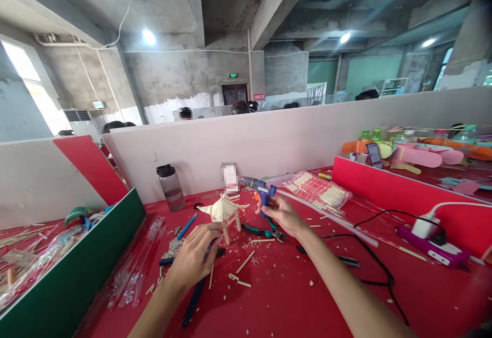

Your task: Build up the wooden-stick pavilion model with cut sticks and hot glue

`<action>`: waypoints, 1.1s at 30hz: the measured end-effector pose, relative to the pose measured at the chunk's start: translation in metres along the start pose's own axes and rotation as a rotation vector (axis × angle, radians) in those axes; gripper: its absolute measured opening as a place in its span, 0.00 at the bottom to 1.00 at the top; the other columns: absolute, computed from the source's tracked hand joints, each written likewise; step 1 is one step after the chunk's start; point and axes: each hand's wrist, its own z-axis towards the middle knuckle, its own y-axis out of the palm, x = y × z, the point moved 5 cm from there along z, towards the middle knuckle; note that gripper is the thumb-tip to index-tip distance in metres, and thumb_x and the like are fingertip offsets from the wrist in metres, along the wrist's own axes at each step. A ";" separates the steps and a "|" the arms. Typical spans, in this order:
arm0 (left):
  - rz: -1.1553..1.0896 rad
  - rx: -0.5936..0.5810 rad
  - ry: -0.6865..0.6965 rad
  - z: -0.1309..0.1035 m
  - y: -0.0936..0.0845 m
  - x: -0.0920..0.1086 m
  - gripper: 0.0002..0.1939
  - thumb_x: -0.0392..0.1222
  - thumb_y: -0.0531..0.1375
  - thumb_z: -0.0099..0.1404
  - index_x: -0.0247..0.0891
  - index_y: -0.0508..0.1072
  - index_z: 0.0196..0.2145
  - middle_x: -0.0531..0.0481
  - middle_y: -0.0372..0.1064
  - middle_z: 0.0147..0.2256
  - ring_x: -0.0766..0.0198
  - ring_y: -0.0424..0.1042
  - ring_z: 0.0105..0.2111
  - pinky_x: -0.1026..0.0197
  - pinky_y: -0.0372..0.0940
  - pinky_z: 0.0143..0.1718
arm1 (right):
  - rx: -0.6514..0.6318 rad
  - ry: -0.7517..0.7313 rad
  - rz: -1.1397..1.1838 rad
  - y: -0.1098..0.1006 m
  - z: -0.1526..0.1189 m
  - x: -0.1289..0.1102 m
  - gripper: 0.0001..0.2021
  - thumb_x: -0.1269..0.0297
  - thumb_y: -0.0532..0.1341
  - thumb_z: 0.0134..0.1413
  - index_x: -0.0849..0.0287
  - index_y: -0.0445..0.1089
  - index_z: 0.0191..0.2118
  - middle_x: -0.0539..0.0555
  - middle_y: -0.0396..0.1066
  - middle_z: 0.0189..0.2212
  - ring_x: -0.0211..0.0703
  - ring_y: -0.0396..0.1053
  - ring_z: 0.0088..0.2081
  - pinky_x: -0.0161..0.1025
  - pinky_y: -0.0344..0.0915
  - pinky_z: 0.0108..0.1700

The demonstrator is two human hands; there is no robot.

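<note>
My right hand (283, 216) is wrapped round the handle of a blue glue gun (264, 194), whose nozzle points left, above and to the right of a small wooden model. The model (224, 210), built of pale sticks with a rounded top and legs, stands on the red table (269, 286). At the model's near left leg is my left hand (200, 251), its fingers bent together; the fingertips touch the model, and their exact hold is partly hidden. Green-handled pliers (261, 232) lie just right of the model. Blue-handled pliers (197, 297) lie partly under my left hand.
A bottle (171, 188) stands at the back left. Packed sticks (319, 190) lie at the back right. A black cable (378, 256) runs to a purple power strip (434, 245). Green (77, 271) and red (407, 194) dividers flank the table; stick scraps are scattered about.
</note>
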 end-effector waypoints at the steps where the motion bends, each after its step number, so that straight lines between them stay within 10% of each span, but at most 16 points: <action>1: -0.003 -0.008 0.019 0.000 0.000 0.002 0.08 0.31 0.54 0.70 0.40 0.68 0.44 0.44 0.75 0.46 0.59 0.74 0.50 0.58 0.69 0.51 | 0.005 -0.001 -0.015 0.002 0.000 0.001 0.19 0.52 0.74 0.44 0.58 0.74 0.38 0.51 0.72 0.27 0.44 0.71 0.32 0.42 0.65 0.41; 8: 0.012 -0.016 0.033 0.000 -0.001 -0.003 0.10 0.30 0.54 0.69 0.40 0.67 0.46 0.43 0.75 0.45 0.59 0.75 0.47 0.57 0.69 0.49 | -0.048 -0.054 -0.076 0.020 -0.004 0.003 0.22 0.41 0.61 0.58 0.59 0.71 0.37 0.44 0.56 0.18 0.36 0.56 0.20 0.37 0.56 0.26; 19: 0.007 0.032 -0.022 -0.003 -0.005 -0.008 0.09 0.31 0.55 0.68 0.41 0.68 0.44 0.43 0.75 0.41 0.57 0.74 0.42 0.55 0.69 0.44 | -0.206 -0.425 -0.746 0.055 -0.028 -0.016 0.14 0.55 0.59 0.63 0.56 0.63 0.29 0.50 0.63 0.29 0.40 0.63 0.30 0.38 0.57 0.33; 33: 0.010 0.015 -0.037 -0.001 -0.008 -0.006 0.08 0.32 0.53 0.68 0.41 0.68 0.43 0.45 0.74 0.39 0.58 0.74 0.39 0.57 0.69 0.42 | -0.237 -0.451 -0.857 0.059 -0.028 -0.006 0.15 0.56 0.59 0.64 0.57 0.65 0.27 0.50 0.63 0.27 0.40 0.63 0.29 0.37 0.56 0.33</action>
